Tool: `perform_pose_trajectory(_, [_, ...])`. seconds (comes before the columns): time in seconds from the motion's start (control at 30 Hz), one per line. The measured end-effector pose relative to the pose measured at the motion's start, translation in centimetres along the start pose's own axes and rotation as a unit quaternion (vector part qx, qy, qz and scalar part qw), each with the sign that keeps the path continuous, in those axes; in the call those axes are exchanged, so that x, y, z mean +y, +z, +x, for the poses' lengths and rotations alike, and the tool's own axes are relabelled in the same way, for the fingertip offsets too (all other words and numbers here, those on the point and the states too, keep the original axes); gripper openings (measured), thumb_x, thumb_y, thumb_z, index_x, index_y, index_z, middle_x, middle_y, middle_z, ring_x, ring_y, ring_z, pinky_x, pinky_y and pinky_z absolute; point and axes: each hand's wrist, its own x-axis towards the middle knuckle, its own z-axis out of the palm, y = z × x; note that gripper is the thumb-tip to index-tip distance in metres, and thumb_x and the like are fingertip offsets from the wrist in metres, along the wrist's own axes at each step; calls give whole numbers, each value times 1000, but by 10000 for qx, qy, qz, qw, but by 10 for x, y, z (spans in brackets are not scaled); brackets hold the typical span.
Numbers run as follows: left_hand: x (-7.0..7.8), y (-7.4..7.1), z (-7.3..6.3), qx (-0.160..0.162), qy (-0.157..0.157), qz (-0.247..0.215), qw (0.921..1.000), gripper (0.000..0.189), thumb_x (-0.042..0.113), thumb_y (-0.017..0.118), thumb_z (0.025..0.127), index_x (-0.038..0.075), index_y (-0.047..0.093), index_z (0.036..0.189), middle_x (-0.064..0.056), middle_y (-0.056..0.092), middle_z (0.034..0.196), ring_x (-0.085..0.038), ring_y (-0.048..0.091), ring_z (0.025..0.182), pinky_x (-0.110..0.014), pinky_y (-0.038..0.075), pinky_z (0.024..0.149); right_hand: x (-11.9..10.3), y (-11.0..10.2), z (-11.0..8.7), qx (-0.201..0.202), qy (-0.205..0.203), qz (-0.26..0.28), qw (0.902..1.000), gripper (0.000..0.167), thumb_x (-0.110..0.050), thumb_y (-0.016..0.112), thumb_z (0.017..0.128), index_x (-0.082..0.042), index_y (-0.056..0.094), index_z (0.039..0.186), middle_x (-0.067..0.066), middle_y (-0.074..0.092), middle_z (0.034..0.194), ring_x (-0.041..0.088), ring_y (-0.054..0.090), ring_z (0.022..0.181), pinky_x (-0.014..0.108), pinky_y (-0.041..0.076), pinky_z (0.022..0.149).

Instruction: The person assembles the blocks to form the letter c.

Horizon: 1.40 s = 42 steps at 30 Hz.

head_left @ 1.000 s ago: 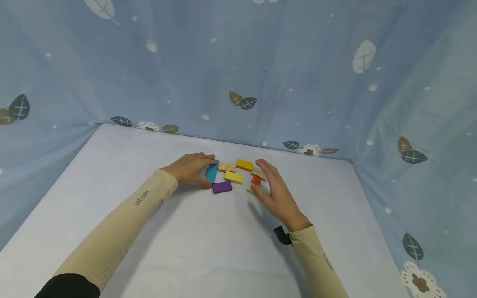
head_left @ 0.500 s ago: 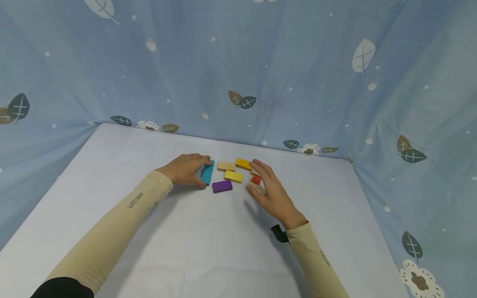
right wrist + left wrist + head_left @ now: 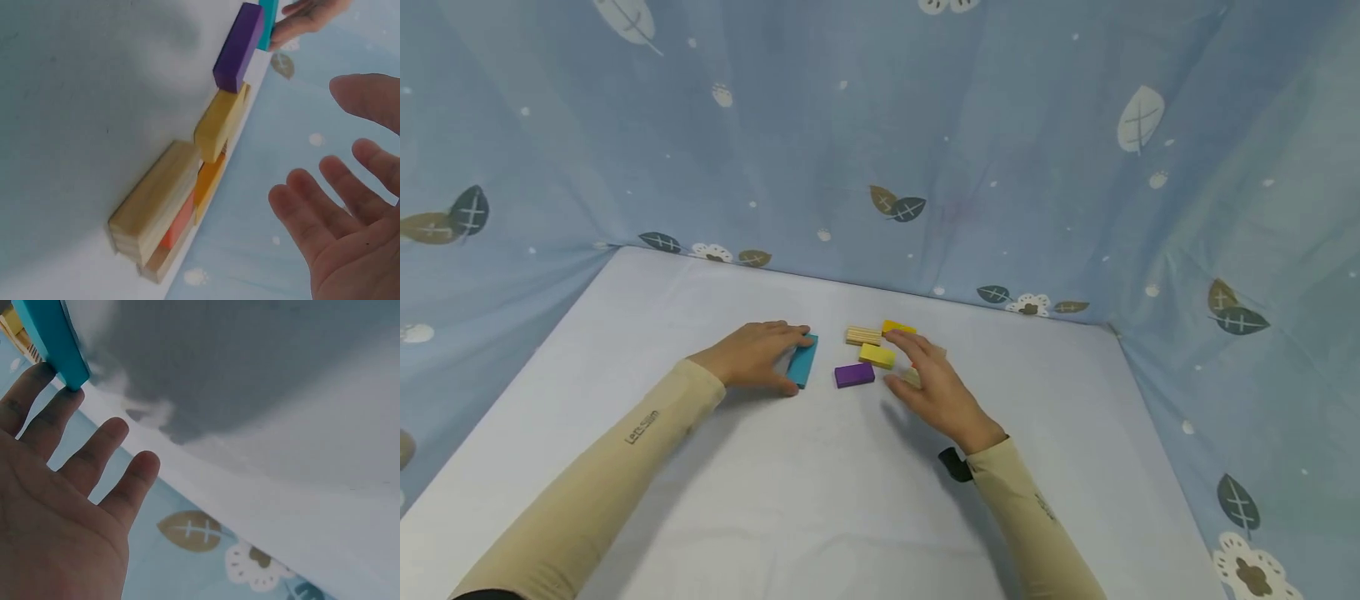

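My left hand point(image 3: 748, 354) pinches a flat teal block point(image 3: 802, 362) by its two ends, thumb at the near end and fingertips at the far one. In the left wrist view two fingertips meet the end of the teal block point(image 3: 53, 344), the other fingers spread free. My right hand point(image 3: 936, 392) hangs with loosely bent, parted fingers above the right side of a group of blocks and holds nothing. It partly hides plain wooden blocks; the right wrist view shows one plain wooden block point(image 3: 156, 200) with a red block point(image 3: 178, 225) behind it.
Between the hands lie a purple block point(image 3: 854, 375), a yellow block point(image 3: 877, 357), a striped wooden piece point(image 3: 862, 336) and an orange-yellow block point(image 3: 898, 327). A white cloth point(image 3: 820, 492) covers the table. Behind it hangs a blue leaf-print curtain point(image 3: 820, 125).
My left hand has drawn the teal block leftward and a little nearer, away from the striped piece it lay beside. The right hand has shifted slightly left over the blocks.
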Motion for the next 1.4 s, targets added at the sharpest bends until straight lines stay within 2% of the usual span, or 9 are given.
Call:
perform_pose_trajectory(0.23, [-2, 7, -16, 74, -16, 94, 9999, 84, 47, 85, 79, 12, 53, 148, -11, 42, 158, -44, 38, 143, -59, 30, 116, 0, 11, 9, -343, -395, -408, 9978, 60, -18, 72, 96, -14, 48, 150, 5, 48, 152, 22, 46, 139, 38, 44, 110])
perform_pose_trajectory(0.57, [-1, 7, -38, 117, 8, 99, 9999, 83, 48, 84, 80, 11, 53, 148, -11, 42, 158, -45, 36, 143, -60, 29, 117, -9, 18, 21, -837, -621, -898, 9905, 54, -15, 73, 95, -9, 54, 145, 9, 53, 146, 25, 50, 135, 37, 45, 110])
perform_pose_trajectory(0.9, [-4, 10, -51, 585, 318, 16, 9978, 78, 49, 88, 73, 10, 63, 136, -8, 58, 142, -34, 51, 132, -55, 39, 111, -13, 26, 41, -1392, -987, -1415, 9751, 47, -10, 73, 94, -7, 60, 139, 8, 61, 137, 22, 55, 128, 31, 46, 108])
perform_pose_trajectory(1.2, [-6, 10, -72, 843, 455, 13, 9954, 79, 49, 90, 69, 12, 65, 135, -6, 59, 141, -32, 52, 129, -53, 40, 110, -12, 31, 51, -1755, -1195, -1681, 9626, 44, -9, 74, 93, -5, 62, 135, 8, 64, 132, 22, 57, 125, 30, 48, 106])
perform_pose_trajectory(1.4, [-6, 10, -89, 1052, 640, 49, 9924, 77, 46, 91, 68, 12, 67, 133, -5, 61, 138, -31, 54, 127, -54, 41, 108, -12, 35, 56, -1772, -1378, -1658, 9603, 38, -8, 73, 94, -5, 65, 131, 8, 67, 127, 22, 59, 122, 30, 48, 105])
